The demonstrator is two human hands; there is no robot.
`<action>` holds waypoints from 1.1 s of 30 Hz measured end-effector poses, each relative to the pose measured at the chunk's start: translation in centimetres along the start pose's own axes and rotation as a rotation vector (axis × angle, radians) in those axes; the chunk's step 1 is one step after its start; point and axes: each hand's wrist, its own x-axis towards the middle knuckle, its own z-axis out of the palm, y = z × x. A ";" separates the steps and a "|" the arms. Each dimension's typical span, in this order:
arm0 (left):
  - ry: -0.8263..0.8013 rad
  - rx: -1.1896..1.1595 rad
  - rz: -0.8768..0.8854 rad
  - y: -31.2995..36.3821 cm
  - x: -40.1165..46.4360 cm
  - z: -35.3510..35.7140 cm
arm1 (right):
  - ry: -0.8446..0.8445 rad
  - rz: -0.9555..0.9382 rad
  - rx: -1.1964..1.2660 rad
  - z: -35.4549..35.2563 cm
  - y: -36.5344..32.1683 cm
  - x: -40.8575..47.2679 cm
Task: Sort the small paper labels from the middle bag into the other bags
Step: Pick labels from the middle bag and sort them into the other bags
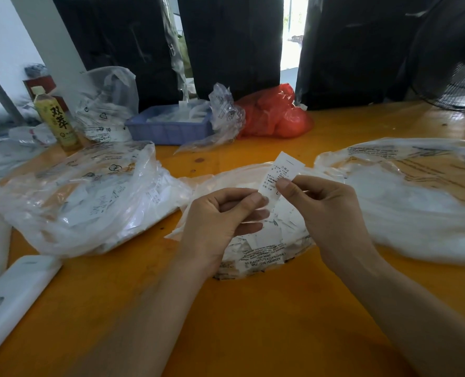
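Over the middle of the orange tabletop (253, 322), both hands meet above the middle bag (256, 257), a clear plastic bag with printed black text, lying open near the table's centre and full of small white paper labels (277, 229). Right hand (324, 205) pinches one label (281, 170) between thumb and forefinger, other fingers curled; label stands upright, printed side toward the camera, raised above the bag. Left hand (223, 216) has fingers curled, thumb tip touching the lower edge of the same label, so it pinches it too; what else it holds, cannot tell.

Left bag (71, 202): clear plastic, toward the left edge of the tabletop, holds a loose heap of white labels, just beside the middle bag. Right bag (405, 197): clear plastic with printed text, toward the right edge, white contents inside, blurred. Both apart from the hands.

Far side of the tabletop: blue plastic tray (168, 129) with white paper pieces, a crumpled clear bag (223, 115) leaning on its right end, a red plastic bag (275, 115) just right of that. Far-left corner: yellow-green drink bottle (56, 121) upright, with a white plastic bag (106, 104) between it and the tray. Near-left corner: white flat case (13, 300) lying partly over the edge. Behind the table, black plastic sheets (234, 44) hang; a black fan (454, 63) stands at the far-right corner.
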 end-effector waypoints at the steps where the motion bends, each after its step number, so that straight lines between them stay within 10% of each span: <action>1: -0.011 0.002 -0.003 0.0 0.0 0.0 | 0.013 -0.003 -0.002 0.0 0.0 0.0; 33: -0.006 -0.071 -0.066 -0.5 0.3 -0.1 | -0.154 -0.075 -0.088 0.0 -0.1 0.1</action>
